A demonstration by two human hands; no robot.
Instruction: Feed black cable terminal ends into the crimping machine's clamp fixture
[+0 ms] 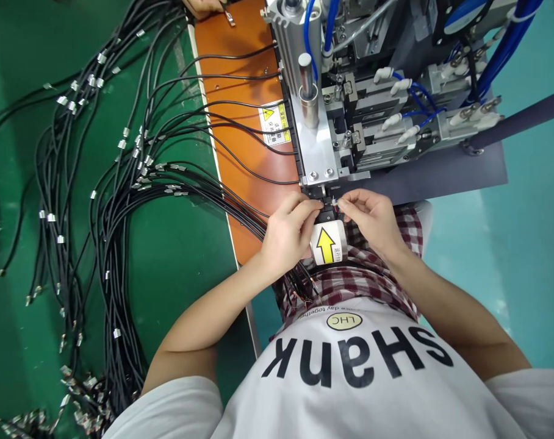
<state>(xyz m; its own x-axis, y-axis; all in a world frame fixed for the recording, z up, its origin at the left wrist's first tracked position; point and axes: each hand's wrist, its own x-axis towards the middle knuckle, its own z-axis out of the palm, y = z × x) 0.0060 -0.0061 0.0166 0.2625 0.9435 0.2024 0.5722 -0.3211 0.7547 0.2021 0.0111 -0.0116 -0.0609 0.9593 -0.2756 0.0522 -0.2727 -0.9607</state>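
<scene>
My left hand (288,235) and my right hand (371,216) meet at the front of a metal machine (316,143), just below its silver plate. Both hands pinch the thin end of a black cable (332,204) at a small black fixture (325,214). The fingers of each hand are closed on the wire tips. Under the hands sits a silver cylinder with a yellow arrow label (327,245). Several black cables (240,210) run from my left hand across an orange board (240,91).
A large bundle of black cables with metal clips (107,201) spreads over the green table at the left. Another person's hand (204,7) holds something at the top edge of the orange board. Blue air hoses (506,42) and pneumatic parts fill the machine's right side.
</scene>
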